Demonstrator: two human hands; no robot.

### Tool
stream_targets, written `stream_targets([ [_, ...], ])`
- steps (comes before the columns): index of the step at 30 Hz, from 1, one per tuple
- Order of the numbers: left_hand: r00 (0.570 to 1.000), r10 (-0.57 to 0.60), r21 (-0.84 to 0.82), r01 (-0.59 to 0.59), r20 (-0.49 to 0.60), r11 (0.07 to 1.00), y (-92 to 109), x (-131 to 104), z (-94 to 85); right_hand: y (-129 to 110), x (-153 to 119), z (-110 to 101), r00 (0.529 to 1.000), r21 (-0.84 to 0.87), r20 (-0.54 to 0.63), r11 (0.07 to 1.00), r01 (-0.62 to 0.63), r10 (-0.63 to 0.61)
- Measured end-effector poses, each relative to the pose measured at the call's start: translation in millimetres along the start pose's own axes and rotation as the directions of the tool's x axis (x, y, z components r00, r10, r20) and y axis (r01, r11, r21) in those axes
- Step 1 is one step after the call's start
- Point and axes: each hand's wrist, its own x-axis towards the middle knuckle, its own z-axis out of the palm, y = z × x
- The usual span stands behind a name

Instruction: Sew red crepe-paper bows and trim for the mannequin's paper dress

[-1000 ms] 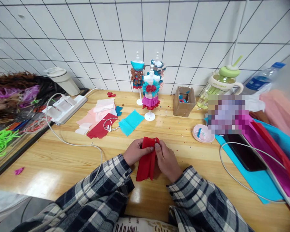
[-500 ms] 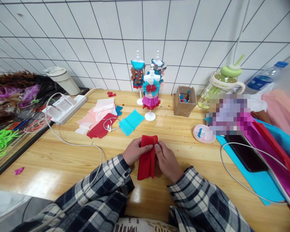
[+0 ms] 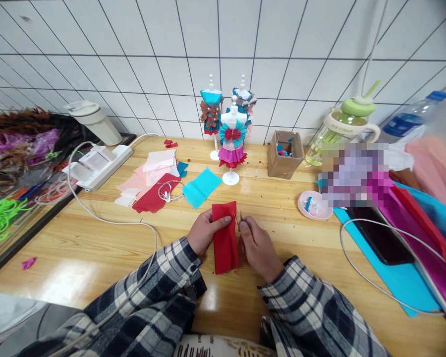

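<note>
My left hand pinches a folded piece of red crepe paper, thumb on top, and holds it upright over the table. My right hand is closed round small scissors; only their slim metal tips show, spread apart at the paper's upper right edge, and the handles are hidden in the fingers. Beyond the hands stand small white dress forms, the nearest dressed in a paper outfit of blue, magenta and red. A blue paper piece and a dark red piece lie to the left.
A small cardboard box with scraps and a pink dish stand to the right. Farther right are a phone, coloured paper sheets and a green-lidded bottle. On the left, a power strip trails a white cable across the table.
The red paper has tilted and shifted slightly left. My right hand has drawn a little away from its edge, and the scissor tips now show apart.
</note>
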Motion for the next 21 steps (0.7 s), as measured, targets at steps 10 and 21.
stream_targets([
  [10, 0.998, -0.045, -0.053, 0.048, 0.05, 0.997, 2.6, -0.9, -0.6, 0.5, -1.1, -3.6, 0.967, 0.209, 0.234, 0.967, -0.147, 0.096],
  [21, 0.995, -0.031, 0.186, 0.012, 0.098, 0.982, 0.4, -2.5, -2.3, -4.4, -0.6, 2.9, 0.998, -0.013, 0.054, 0.999, 0.037, -0.037],
])
